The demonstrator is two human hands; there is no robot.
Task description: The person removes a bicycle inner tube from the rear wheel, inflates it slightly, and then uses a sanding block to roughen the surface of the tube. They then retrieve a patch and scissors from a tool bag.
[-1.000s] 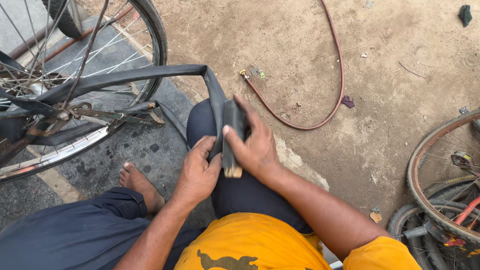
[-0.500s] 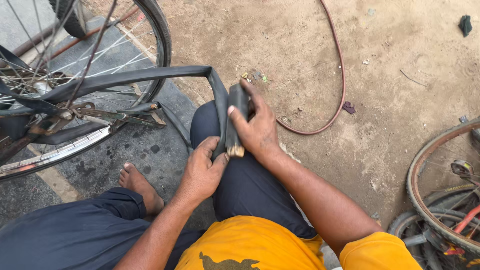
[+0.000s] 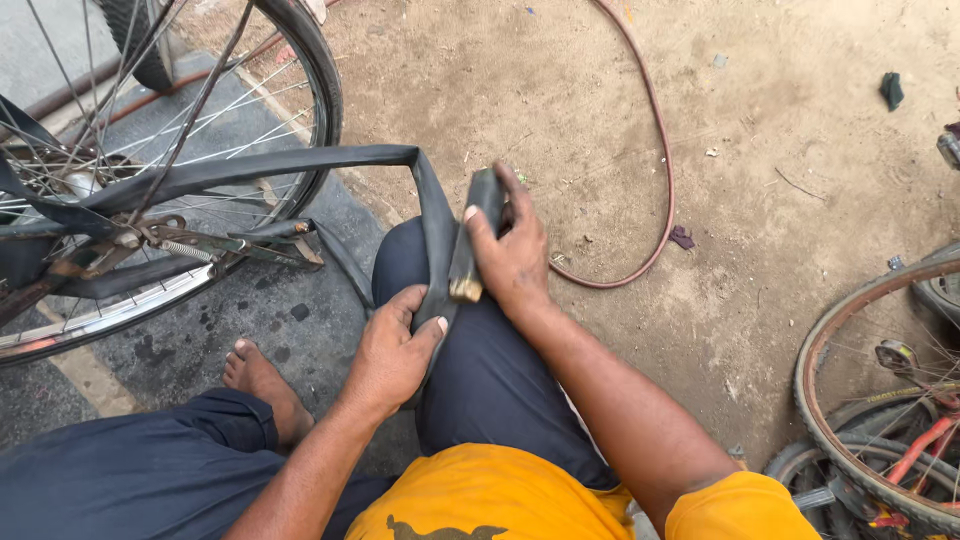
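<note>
In the head view, the person sits low on the ground with one knee raised, dark trousers and a yellow shirt at the near edge. A black inner tube (image 3: 300,165) runs from the bicycle wheel (image 3: 170,170) at the far left across to the raised knee, where it bends sharply and drapes down over the thigh. The left hand (image 3: 392,355) lies on the near part of the tube against the thigh, fingers curled loosely and thumb spread, pressing the rubber flat rather than gripping it. The right hand (image 3: 515,255) is closed around a short dark block-shaped tool (image 3: 472,245) with a pale end, holding it upright against the tube just beside the bend, fingers wrapped over its far side. A bare foot (image 3: 262,385) rests on the dark paving at the near left, below the wheel. A reddish hose (image 3: 655,170) curves across the sandy ground to the right of the hands, well apart from them. Another rusty wheel (image 3: 880,400) with a tyre lies at the near right edge.
</note>
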